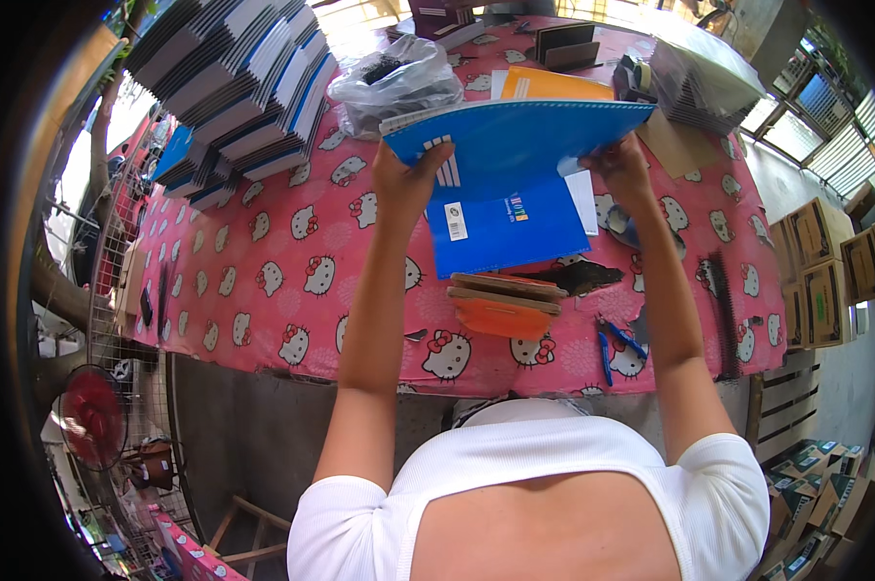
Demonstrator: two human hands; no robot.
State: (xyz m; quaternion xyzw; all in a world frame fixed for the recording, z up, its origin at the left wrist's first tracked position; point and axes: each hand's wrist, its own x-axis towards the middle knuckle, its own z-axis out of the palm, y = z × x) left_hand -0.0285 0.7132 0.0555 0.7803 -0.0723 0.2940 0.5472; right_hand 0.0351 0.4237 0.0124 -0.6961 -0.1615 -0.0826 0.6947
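Note:
A blue notebook with a row of small holes along its far edge is raised over the table, its cover bowed. My left hand is closed on its left side, the thumb lying on the cover. At the right side my right hand grips the same notebook. Below it on the table lies another blue cover with a white barcode label, partly overlapped by the raised one. Nearer to me sits an orange block with brown boards. Blue-handled pliers rest to its right.
Tall stacks of notebooks stand at the far left beside a plastic bag holding something black. An orange-yellow pad and a plastic-covered stack are at the back. The pink tablecloth has a torn dark patch.

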